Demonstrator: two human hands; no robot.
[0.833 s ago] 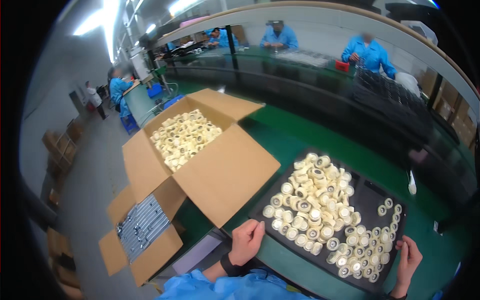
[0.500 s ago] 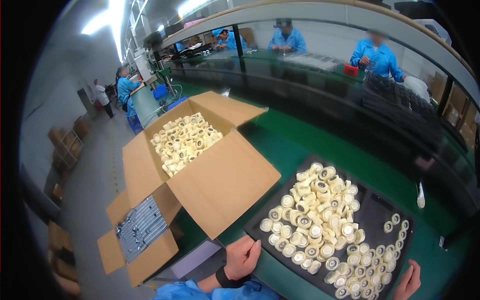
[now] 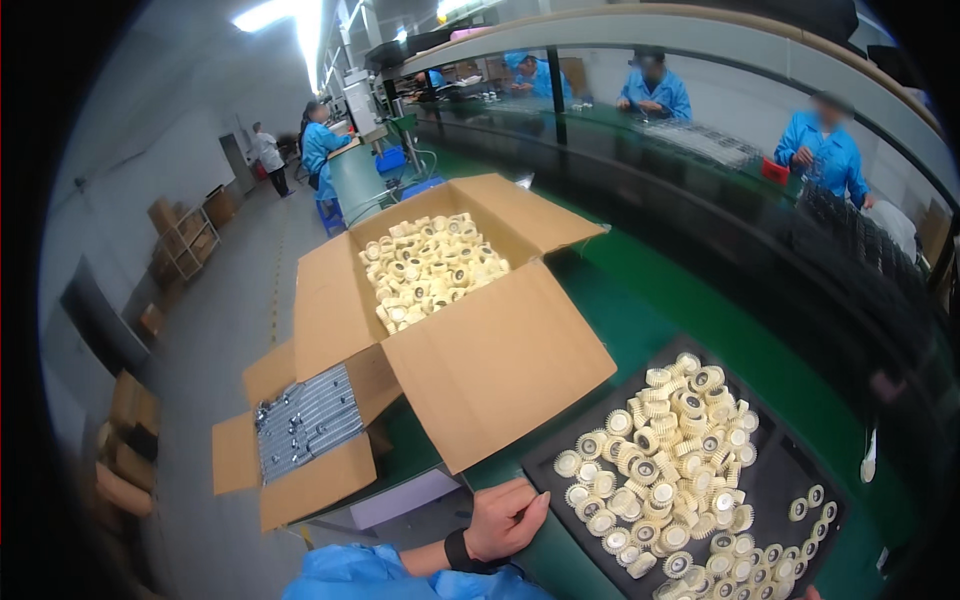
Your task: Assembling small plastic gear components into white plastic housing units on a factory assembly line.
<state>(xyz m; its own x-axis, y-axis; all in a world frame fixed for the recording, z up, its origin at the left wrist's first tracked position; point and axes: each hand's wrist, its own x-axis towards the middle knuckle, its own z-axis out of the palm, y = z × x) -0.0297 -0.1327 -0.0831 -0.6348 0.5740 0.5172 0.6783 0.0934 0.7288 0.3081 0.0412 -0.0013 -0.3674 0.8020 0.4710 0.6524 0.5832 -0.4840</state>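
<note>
My left hand [image 3: 507,520] is closed, fingers curled under and thumb on top, against the near left edge of a black tray [image 3: 545,470]. Whatever those fingers might hold is hidden. Only a sliver of my right hand [image 3: 811,594] shows at the lower edge, by the tray's near right side, and its fingers are out of sight. A heap of cream-coloured toothed gear wheels [image 3: 672,470], some with dark or metallic centres, covers much of the tray. Toward the tray's right side several gear wheels [image 3: 798,508] lie flat, side by side.
Left of the tray stands an open cardboard box [image 3: 500,365] full of similar gear wheels. A smaller open carton [image 3: 235,452] holds grey rods and small metal parts. Behind runs a dark conveyor [image 3: 680,205] with people in blue coats beyond. A floor aisle [image 3: 235,330] lies left.
The whole view has swung left, so the boxes and tray appear farther right. My right hand has slipped mostly below the lower edge. My left hand stays closed at the tray's edge.
</note>
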